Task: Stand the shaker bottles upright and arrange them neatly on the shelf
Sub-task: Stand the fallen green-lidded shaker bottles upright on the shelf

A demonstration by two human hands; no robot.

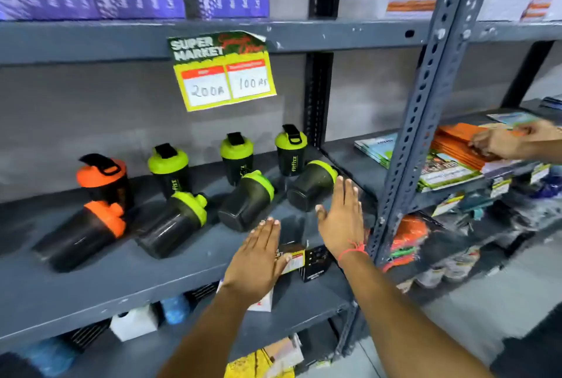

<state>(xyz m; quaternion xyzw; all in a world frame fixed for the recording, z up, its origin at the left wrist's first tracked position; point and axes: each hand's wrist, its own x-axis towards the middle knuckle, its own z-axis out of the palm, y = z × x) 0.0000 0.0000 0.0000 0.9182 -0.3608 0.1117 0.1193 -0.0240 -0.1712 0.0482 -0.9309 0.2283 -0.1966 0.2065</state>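
Both hands are reaching over the grey shelf (91, 292) with fingers flat and spread, holding nothing. The right hand (342, 219) is hovering just beside the rightmost toppled green-lidded shaker (310, 184); the left hand (258, 262) is hanging below another fallen green-lidded shaker (246, 201). Further left, two more shakers are lying on their sides, one green-lidded (173, 225), one orange-lidded (82, 237). Four upright shakers (290, 151) are standing behind them in a row.

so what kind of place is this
Probably a shop: a price sign reading "super market" hangs from grey metal shelving, with shaker bottles and stacked booklets on display.
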